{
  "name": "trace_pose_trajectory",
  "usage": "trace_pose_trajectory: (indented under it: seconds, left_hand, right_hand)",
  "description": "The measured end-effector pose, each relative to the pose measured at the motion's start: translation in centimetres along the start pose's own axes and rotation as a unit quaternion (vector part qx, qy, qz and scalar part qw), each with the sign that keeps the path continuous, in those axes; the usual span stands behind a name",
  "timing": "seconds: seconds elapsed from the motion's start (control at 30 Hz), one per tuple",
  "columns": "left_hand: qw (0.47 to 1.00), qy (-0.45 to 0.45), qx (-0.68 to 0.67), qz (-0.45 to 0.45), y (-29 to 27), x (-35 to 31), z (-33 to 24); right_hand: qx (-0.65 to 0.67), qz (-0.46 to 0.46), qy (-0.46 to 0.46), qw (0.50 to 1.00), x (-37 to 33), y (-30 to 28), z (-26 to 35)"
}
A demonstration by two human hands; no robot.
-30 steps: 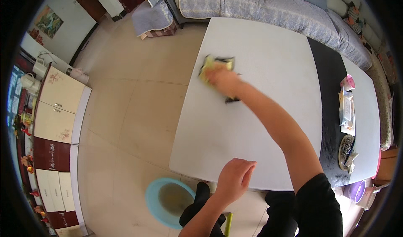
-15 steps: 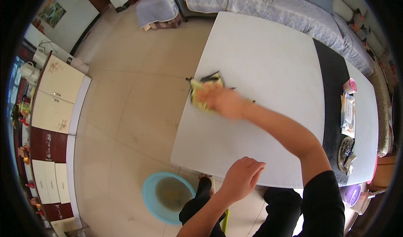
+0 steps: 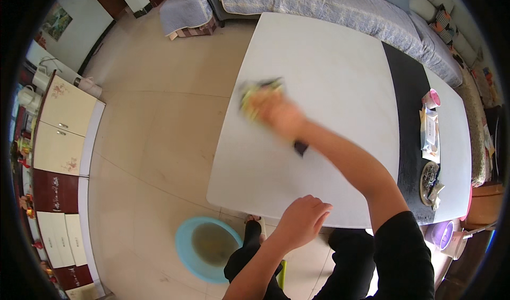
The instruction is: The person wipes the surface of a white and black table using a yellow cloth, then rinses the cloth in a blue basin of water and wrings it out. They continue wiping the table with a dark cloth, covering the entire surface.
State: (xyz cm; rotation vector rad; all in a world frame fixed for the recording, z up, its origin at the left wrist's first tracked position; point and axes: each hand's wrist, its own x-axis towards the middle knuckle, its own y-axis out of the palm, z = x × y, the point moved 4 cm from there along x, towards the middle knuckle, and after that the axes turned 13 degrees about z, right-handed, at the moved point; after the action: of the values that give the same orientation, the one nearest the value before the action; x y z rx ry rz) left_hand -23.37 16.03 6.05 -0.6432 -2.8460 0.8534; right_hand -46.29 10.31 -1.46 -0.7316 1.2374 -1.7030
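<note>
Near the left edge of the white tabletop (image 3: 329,87), my right hand (image 3: 279,111) presses on a bunched yellow-green cloth (image 3: 254,95) with dark trim. Motion blurs both the fingers and the cloth. A dark corner that looks like part of the cloth shows under my wrist. My left hand (image 3: 304,221) hovers by the table's near edge, fingers drawn together and nothing visible in them; its palm side is hidden.
Left of my legs, a light-blue basin (image 3: 186,257) of murky water stands on the tiled floor. A black runner (image 3: 406,103) crosses the table's right part, bearing a pink cup (image 3: 431,99), a wipes packet (image 3: 429,130) and a round tray (image 3: 426,186). A covered sofa (image 3: 313,2) borders the far side.
My right hand and the cloth have shifted slightly up and left in the picture, the cloth now more bunched. The whole view has moved a little; my left hand keeps its pose.
</note>
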Motion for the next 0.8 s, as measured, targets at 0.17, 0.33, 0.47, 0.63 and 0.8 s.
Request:
trace_pose_trajectory:
  seconds: [0.17, 0.33, 0.47, 0.63, 0.8]
  left_hand:
    - [1.000, -0.001, 0.003, -0.031, -0.7, 0.9, -0.9]
    - [1.000, 0.008, 0.005, 0.023, -0.3, 0.1, -0.3]
    - [0.997, 0.027, -0.007, 0.073, 0.8, 0.3, -0.4]
    - [0.995, -0.005, -0.009, 0.098, 0.8, 0.7, 0.4]
    - [0.997, -0.017, 0.007, 0.074, 0.0, -0.6, 0.9]
  right_hand:
    - [-0.121, -0.047, 0.419, 0.899, -8.0, -6.6, -18.9]
    - [-0.217, 0.026, 0.427, 0.878, -7.1, -4.6, -11.0]
    - [-0.302, 0.043, 0.191, 0.933, -2.0, 0.2, -0.1]
    - [-0.136, 0.029, -0.105, 0.985, -3.0, 1.8, 9.3]
    - [-0.069, 0.065, 0.165, 0.982, 0.8, -2.0, -0.2]
